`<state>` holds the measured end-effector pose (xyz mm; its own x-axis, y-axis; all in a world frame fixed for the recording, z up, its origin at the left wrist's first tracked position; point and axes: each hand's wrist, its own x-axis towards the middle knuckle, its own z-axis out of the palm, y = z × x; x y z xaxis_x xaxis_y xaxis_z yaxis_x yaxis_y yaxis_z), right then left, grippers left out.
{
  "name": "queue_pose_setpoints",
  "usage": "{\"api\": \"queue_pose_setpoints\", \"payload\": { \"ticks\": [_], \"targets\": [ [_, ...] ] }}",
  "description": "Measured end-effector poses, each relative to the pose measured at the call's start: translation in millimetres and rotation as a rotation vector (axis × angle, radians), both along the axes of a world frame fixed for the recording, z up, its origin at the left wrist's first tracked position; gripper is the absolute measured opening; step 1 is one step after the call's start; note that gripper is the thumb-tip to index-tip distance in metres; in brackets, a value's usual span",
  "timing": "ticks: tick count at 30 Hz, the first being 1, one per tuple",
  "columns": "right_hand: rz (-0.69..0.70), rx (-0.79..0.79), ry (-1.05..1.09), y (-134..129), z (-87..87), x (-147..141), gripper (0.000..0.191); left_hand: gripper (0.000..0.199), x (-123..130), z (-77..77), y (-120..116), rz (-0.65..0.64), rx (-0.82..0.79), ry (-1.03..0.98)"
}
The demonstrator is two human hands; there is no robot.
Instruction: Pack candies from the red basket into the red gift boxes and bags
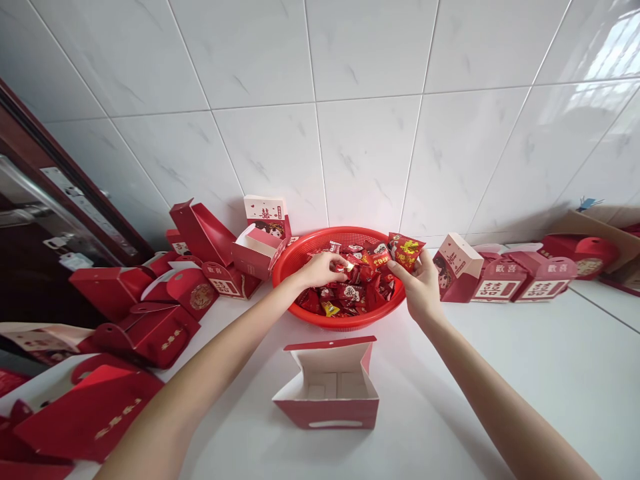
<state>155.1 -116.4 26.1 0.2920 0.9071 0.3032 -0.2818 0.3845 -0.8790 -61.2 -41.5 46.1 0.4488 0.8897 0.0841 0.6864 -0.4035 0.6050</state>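
Note:
A red plastic basket [345,323] with perforated sides holds many small wrapped candies [351,293], mostly red. My left hand [324,270] reaches over its left side, fingers pinched on a small shiny-wrapped candy among the others. At the basket's right rim, my right hand [423,283] grips a red candy packet [406,250] with yellow lettering between thumb and fingers. In front of the basket stands an open gift box [327,412], red outside and white inside, with its top flaps apart. Nothing shows inside this box.
Several red gift boxes, some open, crowd the left side, including a large one [90,413]. Pink-and-red boxes [500,280] line the wall at right. Another box [267,213] stands behind the basket. A cardboard carton [600,230] is at far right; a door [30,253] at left.

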Motion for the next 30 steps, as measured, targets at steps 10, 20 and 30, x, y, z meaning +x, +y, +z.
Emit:
{"api": "queue_pose_setpoints", "payload": {
  "ticks": [10, 20, 30],
  "targets": [
    [0.003, 0.011, -0.021, -0.8, 0.1, 0.0, 0.047, 0.020, -0.2, 0.2, -0.5, -0.083, 0.043, -0.208],
    [0.120, -0.045, 0.066, -5.1, 12.4, 3.6, 0.053, 0.047, 4.8, 18.9, -21.5, -0.037, -0.101, -0.654],
    [0.177, 0.140, -0.161, -56.4, 48.0, -20.1, 0.038, 0.040, -2.2, 48.1, -111.9, 0.049, -0.124, -0.875]
  ]
}}
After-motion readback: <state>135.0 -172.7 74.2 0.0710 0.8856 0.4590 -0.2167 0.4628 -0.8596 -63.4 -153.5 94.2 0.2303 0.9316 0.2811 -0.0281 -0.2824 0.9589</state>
